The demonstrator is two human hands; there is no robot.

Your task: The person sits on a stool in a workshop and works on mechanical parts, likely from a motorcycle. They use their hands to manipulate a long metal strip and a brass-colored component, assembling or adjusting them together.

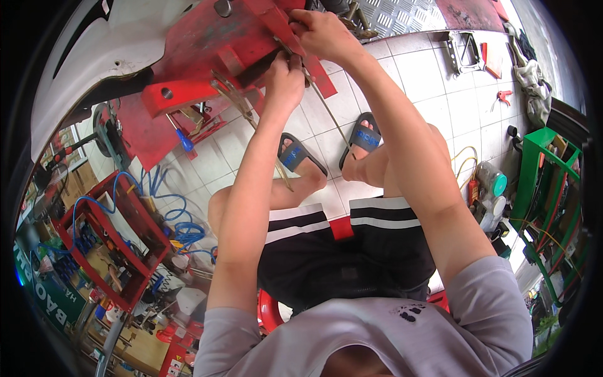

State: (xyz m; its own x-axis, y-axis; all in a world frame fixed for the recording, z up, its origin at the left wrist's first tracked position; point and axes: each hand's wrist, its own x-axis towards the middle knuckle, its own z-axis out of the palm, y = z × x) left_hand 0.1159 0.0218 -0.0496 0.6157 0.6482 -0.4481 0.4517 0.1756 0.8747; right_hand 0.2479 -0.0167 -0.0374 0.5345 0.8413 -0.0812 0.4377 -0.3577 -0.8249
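At the top of the head view, both my hands work at a red metal stand (207, 38). My left hand (286, 81) is closed at the stand's edge, fingertips pinched on a long thin metal rod (328, 112) that slants down toward my right foot. Just above and to the right, my right hand (323, 36) has its fingers curled against an upright red part of the stand; what they hold is hidden. Several thin brownish strips (233, 94) hang from the stand beside my left wrist.
A white body panel (107, 69) overhangs the upper left. A blue-handled screwdriver (184, 139) sticks out below the stand. Blue hose (188, 232) coils beside a red rack (119, 251). On the right are a green rack (543, 169), jars (496, 183) and red pliers-like clamp (504, 97).
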